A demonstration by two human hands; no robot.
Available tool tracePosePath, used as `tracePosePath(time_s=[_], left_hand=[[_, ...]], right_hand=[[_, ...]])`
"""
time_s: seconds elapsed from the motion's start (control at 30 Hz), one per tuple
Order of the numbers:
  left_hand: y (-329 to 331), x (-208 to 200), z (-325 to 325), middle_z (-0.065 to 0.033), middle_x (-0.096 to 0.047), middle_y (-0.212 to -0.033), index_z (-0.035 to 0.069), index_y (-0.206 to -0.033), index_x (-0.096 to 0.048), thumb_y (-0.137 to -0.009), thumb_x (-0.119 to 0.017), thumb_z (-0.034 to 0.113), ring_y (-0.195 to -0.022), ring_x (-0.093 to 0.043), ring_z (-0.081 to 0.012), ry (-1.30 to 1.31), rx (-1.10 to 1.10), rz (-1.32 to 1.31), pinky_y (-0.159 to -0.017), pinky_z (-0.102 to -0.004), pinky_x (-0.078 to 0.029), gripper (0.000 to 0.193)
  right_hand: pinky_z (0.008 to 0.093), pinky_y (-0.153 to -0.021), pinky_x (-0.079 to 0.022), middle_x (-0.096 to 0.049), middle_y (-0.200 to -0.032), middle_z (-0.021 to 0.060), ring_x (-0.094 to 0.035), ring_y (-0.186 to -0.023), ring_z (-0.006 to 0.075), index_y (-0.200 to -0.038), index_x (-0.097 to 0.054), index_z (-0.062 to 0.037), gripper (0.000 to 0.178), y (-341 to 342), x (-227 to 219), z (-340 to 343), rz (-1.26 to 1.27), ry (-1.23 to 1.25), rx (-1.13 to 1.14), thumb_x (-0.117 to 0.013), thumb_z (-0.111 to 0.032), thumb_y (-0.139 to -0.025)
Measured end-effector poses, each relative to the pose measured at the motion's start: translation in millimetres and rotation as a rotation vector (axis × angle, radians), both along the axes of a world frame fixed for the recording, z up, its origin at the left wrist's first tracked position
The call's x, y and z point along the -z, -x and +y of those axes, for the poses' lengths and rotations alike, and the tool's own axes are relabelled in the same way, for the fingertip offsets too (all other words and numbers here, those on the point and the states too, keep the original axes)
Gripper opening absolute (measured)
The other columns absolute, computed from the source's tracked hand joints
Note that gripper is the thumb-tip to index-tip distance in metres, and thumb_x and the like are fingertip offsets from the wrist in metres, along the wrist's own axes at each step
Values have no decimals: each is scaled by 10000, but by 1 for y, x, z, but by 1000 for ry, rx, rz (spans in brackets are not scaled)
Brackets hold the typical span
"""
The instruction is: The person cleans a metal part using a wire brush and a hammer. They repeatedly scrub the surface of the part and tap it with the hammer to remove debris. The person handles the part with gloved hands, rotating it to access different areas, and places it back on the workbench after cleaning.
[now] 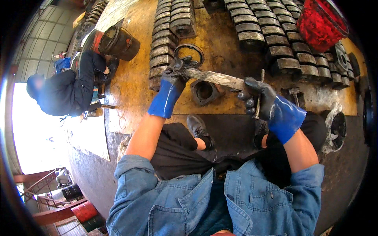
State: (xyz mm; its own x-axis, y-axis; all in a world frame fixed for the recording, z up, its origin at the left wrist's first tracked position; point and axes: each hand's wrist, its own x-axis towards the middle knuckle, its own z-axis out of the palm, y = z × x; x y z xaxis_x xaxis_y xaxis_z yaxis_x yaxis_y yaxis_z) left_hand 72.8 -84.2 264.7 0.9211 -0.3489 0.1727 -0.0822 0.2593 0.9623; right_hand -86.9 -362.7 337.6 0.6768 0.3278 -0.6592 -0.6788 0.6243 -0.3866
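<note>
Both my hands wear black-and-blue rubber gloves. My left hand [176, 74] is closed on a dark metal ring [202, 57], held upright above its fingers. A worn wooden stick [216, 77] stretches from beside those fingers to my right hand [263, 96], which grips its other end. A thin metal rod [263, 74] also runs through my right hand, crossing the stick's end; its middle is hidden by the fingers. Below the stick, a squarish metal block [212, 98] with a round bore rests on the stained yellow-brown floor.
Rows of ribbed metal castings [163, 50] lie ahead, with more rows [249, 29] to the right. A red bucket [321, 27] stands at far right. At left, a co-worker [65, 92] bends near a dark bucket [126, 49]. Clear plastic [330, 145] wraps a black round thing at right.
</note>
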Motion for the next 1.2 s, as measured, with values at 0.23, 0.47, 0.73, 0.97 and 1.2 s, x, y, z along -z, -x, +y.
tracePosePath(time_s=[0.23,0.47,0.73,0.97,1.2], left_hand=[[-7,-8,4,-211,-615,-1115,-74,-1192,-529,-958,-507,217,-960,-630,-314,245,27,575,-824,-426,-539,375],[3,-56,-3,-80,-670,-936,-1,-1060,-639,-887,-658,270,-806,-616,-133,-347,-180,262,-678,-293,-510,322],[3,-41,9,-68,-681,-875,-11,-999,-668,-880,-670,256,-762,-613,-117,-479,0,5,-664,-268,-504,293],[16,-45,-3,-8,-668,-731,0,-888,-706,-848,-708,209,-675,-572,-70,-608,20,20,-616,-241,-474,213],[19,-64,-14,-2,-658,-721,0,-850,-706,-847,-706,220,-667,-553,-56,-890,9,101,-594,-242,-461,220]], right_hand=[[266,-438,-397,-602,-716,50,-471,-468,96,-1085,-571,-97,327,3,2,2,-135,25,-16,-570,-365,-899],[276,-438,-392,-587,-703,47,-462,-465,106,-1084,-564,-116,310,3,-5,-6,-74,-1,112,-566,-369,-905],[277,-481,-382,-578,-762,36,-461,-518,108,-1183,-535,-107,406,-8,12,-5,-4,12,68,-527,-413,-916],[320,-508,-429,-652,-922,122,-568,-581,158,-1223,-524,-108,438,-7,35,-11,-53,62,77,-530,-409,-905],[288,-467,-517,-685,-853,185,-652,-562,204,-1145,-582,-36,404,-3,30,-2,-267,447,107,-562,-368,-916]])
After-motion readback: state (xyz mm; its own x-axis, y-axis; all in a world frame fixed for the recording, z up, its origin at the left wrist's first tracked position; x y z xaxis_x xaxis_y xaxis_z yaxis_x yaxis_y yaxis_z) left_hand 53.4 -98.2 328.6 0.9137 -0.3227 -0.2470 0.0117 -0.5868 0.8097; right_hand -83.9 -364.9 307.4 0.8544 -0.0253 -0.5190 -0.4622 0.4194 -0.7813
